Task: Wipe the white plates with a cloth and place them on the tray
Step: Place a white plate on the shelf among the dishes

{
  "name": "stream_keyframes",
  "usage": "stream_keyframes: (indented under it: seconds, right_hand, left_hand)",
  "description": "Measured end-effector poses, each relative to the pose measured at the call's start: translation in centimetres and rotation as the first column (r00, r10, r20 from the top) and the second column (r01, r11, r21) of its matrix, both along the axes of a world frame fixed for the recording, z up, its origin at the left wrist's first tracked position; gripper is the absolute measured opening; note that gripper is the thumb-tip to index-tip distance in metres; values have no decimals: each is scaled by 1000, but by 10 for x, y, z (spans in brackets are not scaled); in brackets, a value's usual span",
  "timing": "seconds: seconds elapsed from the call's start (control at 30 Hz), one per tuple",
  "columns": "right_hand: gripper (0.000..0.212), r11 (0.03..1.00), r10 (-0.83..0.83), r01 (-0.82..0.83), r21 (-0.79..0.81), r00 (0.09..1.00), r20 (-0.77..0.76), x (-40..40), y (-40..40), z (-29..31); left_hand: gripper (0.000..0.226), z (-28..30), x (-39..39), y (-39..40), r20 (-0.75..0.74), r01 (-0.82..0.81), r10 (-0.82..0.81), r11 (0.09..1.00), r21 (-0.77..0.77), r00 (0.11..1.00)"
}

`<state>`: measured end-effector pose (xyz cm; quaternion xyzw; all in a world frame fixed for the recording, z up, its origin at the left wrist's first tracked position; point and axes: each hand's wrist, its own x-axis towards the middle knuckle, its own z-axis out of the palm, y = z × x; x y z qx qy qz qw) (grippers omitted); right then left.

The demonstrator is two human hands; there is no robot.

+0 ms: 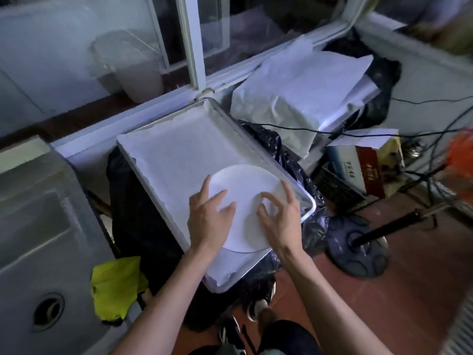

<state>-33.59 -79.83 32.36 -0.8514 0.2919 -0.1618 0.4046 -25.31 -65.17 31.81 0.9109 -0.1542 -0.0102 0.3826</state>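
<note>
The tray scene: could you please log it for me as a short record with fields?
plate: white plate lying on the tray's near right part
tray: white tray, paper-lined, on black bags
left hand: left hand, fingers spread on the plate
right hand: right hand, fingers curled over the plate's right side
cloth: yellow-green cloth by the sink, untouched

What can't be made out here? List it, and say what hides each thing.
All in the head view:
- Near side of the white plate: covered by the left hand and right hand.
- Whether it is one plate or a stack: too blurred to tell.
- Yellow-green cloth: its lower edge is lost in shadow.
- Box label: too small and blurred to read.
- Tray underside: hidden.
</note>
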Motion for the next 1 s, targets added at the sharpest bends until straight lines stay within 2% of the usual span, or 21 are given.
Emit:
stream_keyframes:
  seconds: [0.17,0.33,0.53,0.67,1.0]
  right_hand:
    - [24,980,-197,197,-7,980,-16,-68,-30,10]
    - [23,912,-411,411,3,911,26,-149,-66,10]
    - [21,762,-647,647,21,760,56,-271,-109,9]
    - [25,633,-773,774,18,630,73,-372,-131,5]
    - [27,385,-922,922,-34,386,32,-621,-168,10]
  left_hand:
    - [38,2,-41,-49,45,195,-195,981,7,980]
    - [38,2,-96,-112,95,403,-403,915,24,910]
    - [29,8,-196,-199,168,663,-668,743,93,725]
    - [21,8,-289,-249,174,789,-786,610,66,593]
    - [23,12,-538,-334,109,924,-921,379,39,374]
